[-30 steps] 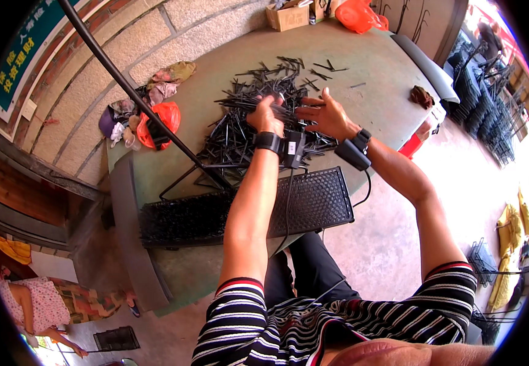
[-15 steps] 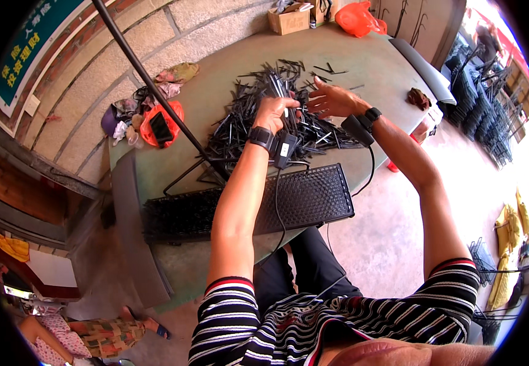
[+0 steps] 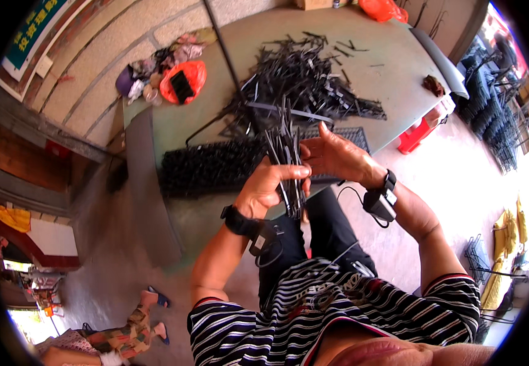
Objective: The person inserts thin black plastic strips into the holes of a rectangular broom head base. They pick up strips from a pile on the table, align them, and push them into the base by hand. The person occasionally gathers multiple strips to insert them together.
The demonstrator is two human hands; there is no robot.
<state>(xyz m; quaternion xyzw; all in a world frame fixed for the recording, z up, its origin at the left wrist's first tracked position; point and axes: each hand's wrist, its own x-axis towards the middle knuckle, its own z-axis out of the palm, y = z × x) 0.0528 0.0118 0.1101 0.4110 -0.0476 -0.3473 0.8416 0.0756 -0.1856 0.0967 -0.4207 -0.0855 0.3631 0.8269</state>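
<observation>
My left hand (image 3: pixel 264 188) is closed round a bundle of thin black strips (image 3: pixel 287 143), which stands lengthwise in front of my body. My right hand (image 3: pixel 344 157) is beside the bundle, fingers stretched and thumb raised; whether its fingertips touch the strips I cannot tell. Below the bundle's upper part lies a long black mesh tray (image 3: pixel 357 139) along the table's near edge. Small black pieces crowd its left part. Beyond it a loose pile of black strips (image 3: pixel 307 76) spreads over the green table (image 3: pixel 392 67).
A dark pole (image 3: pixel 222 46) rises past the tray. An orange-red plastic bag (image 3: pixel 196 76) with a black phone (image 3: pixel 182 88) lies at the left. A red stool (image 3: pixel 416 135) stands off the table's right edge, near stacked black racks (image 3: pixel 490 104). Another person's legs (image 3: pixel 133 329) show lower left.
Both hands have come back from the pile toward my body, bringing the bundle of strips in the left hand over the tray's near side. The view has shifted, with the table now higher.
</observation>
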